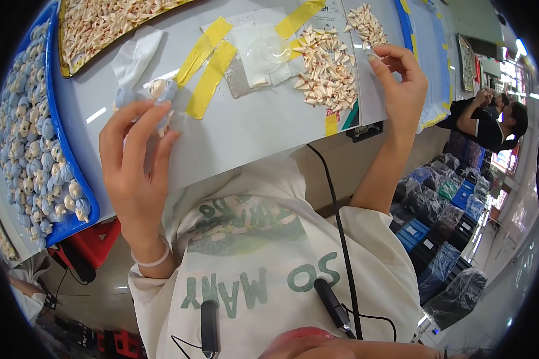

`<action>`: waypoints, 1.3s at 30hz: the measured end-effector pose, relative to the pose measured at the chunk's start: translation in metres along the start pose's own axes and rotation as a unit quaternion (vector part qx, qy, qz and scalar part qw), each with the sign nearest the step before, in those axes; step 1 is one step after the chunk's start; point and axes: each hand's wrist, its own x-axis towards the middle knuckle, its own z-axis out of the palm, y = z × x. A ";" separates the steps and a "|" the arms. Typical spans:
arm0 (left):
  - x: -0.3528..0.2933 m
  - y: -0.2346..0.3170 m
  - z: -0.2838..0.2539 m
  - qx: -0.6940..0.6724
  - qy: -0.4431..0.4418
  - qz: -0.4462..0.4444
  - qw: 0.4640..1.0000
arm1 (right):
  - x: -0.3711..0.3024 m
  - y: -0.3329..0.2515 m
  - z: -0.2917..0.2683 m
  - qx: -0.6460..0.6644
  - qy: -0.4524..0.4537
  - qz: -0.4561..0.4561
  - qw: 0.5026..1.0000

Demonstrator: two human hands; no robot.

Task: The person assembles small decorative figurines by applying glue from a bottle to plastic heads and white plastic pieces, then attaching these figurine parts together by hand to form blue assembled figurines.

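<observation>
Small blue-and-cream figures (157, 89) sit partly hidden by the left hand (133, 143); pointed cream pieces (365, 27) lie in loose heaps.

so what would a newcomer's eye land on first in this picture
Probably the blue tray at the far left, packed with small blue-and-cream figures. Next, the bright yellow tape strips on the grey table, left of the loose cream pointed pieces. The left hand is at similar blue-and-cream figures near the table's front edge.
</observation>
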 end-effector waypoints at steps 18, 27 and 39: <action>-0.043 -0.073 -0.131 0.259 0.003 -0.332 0.907 | 0.054 -0.027 0.018 -0.200 -0.173 -0.157 0.952; -0.034 -0.073 -0.131 0.150 0.063 -0.285 0.945 | 0.052 -0.027 0.024 -0.232 -0.152 -0.230 0.933; -0.047 -0.084 -0.144 0.035 0.061 -0.306 0.950 | 0.028 -0.035 0.011 -0.096 -0.023 -0.227 0.969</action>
